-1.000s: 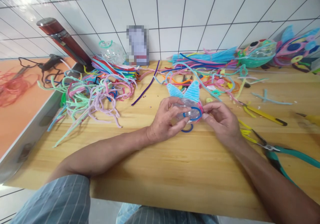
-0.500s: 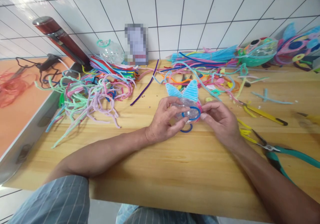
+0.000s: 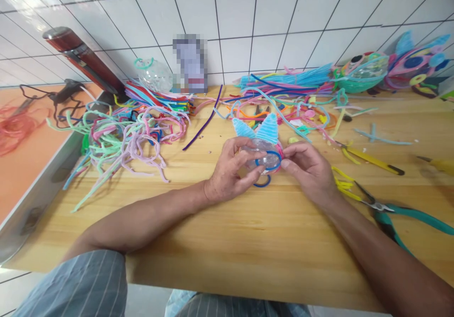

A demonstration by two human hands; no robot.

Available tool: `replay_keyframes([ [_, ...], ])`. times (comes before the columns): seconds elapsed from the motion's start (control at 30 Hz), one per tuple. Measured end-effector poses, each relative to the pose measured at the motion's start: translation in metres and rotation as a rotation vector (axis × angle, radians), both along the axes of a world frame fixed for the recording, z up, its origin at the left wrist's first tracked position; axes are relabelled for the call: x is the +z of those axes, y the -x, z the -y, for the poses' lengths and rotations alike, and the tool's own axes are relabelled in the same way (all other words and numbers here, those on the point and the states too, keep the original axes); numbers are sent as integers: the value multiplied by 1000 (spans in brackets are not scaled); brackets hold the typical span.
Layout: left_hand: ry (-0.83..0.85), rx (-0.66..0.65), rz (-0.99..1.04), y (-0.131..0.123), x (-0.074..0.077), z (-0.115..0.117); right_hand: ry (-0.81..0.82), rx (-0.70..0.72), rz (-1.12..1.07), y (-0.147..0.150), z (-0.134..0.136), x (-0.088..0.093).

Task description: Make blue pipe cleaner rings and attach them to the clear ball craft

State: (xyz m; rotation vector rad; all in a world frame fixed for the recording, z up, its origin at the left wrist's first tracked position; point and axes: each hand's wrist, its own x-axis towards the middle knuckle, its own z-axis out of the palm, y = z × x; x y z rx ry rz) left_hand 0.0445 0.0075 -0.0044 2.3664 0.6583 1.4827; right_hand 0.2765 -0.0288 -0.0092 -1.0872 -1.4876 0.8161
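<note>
A clear plastic ball-like piece (image 3: 263, 146) with two light-blue ears (image 3: 267, 128) stands upright between my hands. My left hand (image 3: 234, 168) wraps round its left side, a finger and thumb on a blue ring (image 3: 273, 167) at its front. Thumb and forefinger of my right hand (image 3: 308, 170) are pinched at the right side, by a pink strip and the ring's edge; what exactly they pinch is too small to tell. A second blue loop (image 3: 262, 184) shows just below the ball.
Tangled pipe cleaners (image 3: 142, 137) lie at the left, beside an orange-lined tray (image 3: 35, 184). Behind are a blue bundle (image 3: 301, 78), a clear ball (image 3: 154, 75) and a red-brown cylinder (image 3: 83, 62). Teal-handled pliers (image 3: 381, 207) and a yellow-handled tool (image 3: 379, 158) lie right.
The whole view has shifted slightly, so things appear a little further left. My hands keep the same hold on the clear piece and the blue ring.
</note>
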Motion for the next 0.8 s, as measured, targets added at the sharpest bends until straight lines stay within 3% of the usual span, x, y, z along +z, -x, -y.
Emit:
replay_keyframes([
  [0.43, -9, 30, -42, 1, 3, 0, 39, 1, 1, 0, 3, 1],
  [0.6, -2, 16, -21, -1, 2, 0, -94, -51, 133, 0, 4, 0],
  [0.8, -8, -14, -15, -2, 3, 0, -438, -144, 516, 5, 10, 17],
])
